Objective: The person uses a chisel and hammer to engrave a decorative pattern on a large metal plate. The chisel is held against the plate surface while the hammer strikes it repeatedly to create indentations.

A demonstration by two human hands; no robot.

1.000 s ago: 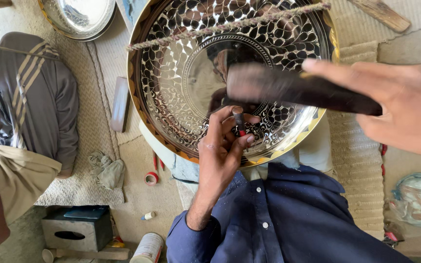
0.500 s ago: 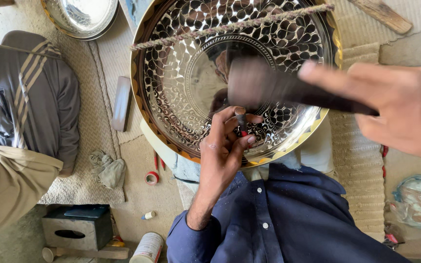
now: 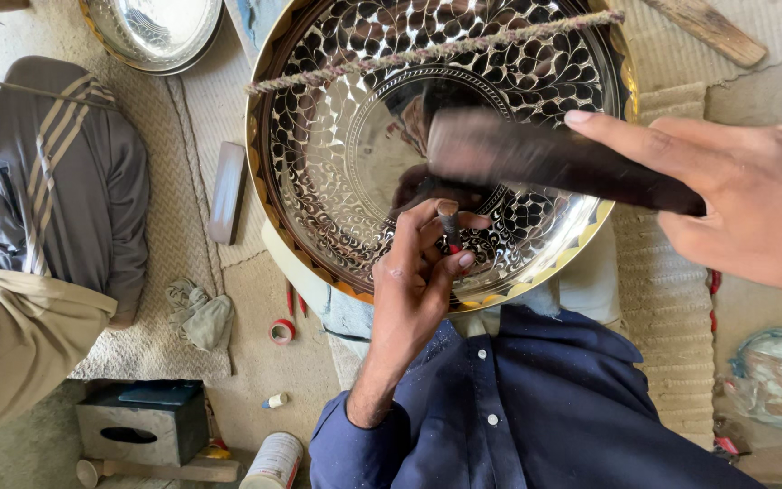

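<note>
Metal tray (image 3: 337,181): shiny silver, dark leaf-scale pattern, gold rim. Hammer (image 3: 545,163): dark brown. Shirt (image 3: 536,407): navy blue. Trousers (image 3: 74,181): grey, pale stripes. Tape roll (image 3: 281,331): red.

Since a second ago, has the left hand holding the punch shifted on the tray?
No. The left hand keeps the small punch at the same spot near the patterned metal tray's lower rim, below its central medallion.

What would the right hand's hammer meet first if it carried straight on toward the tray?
Most likely the top of the punch held upright by the left hand on the engraved tray; the right hand's hammer is blurred, so depth is uncertain.
</note>
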